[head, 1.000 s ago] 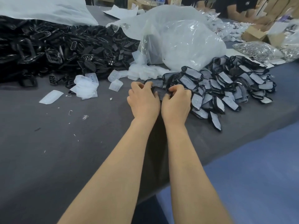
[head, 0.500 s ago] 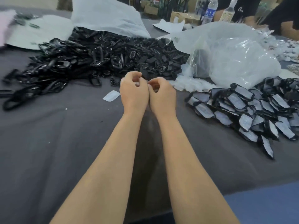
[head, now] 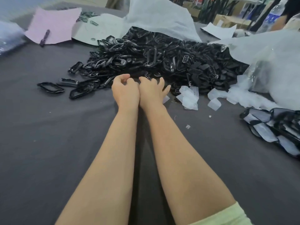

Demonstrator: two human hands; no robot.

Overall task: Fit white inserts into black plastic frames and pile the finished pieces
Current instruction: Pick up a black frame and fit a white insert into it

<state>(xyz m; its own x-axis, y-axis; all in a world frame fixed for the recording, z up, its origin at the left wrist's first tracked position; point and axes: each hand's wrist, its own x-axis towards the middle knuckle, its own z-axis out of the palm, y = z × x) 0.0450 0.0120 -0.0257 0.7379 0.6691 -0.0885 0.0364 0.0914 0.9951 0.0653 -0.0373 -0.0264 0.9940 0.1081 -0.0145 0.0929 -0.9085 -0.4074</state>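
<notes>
left hand [head: 125, 93] curled, grasp hidden, cannot tell. right hand [head: 151, 92] released, fingers loose, at frame pile [head: 162, 57]. stray frame [head: 50, 87] flat, long axis left-right.

I can read no words or numbers from where I sit. The clear plastic water bottle [head: 272, 15] at the far right of my table has a blue label with white marks, too blurred to make out. One black plastic piece [head: 185, 59] in the heap has a row of small pale marks, too small to read.
</notes>
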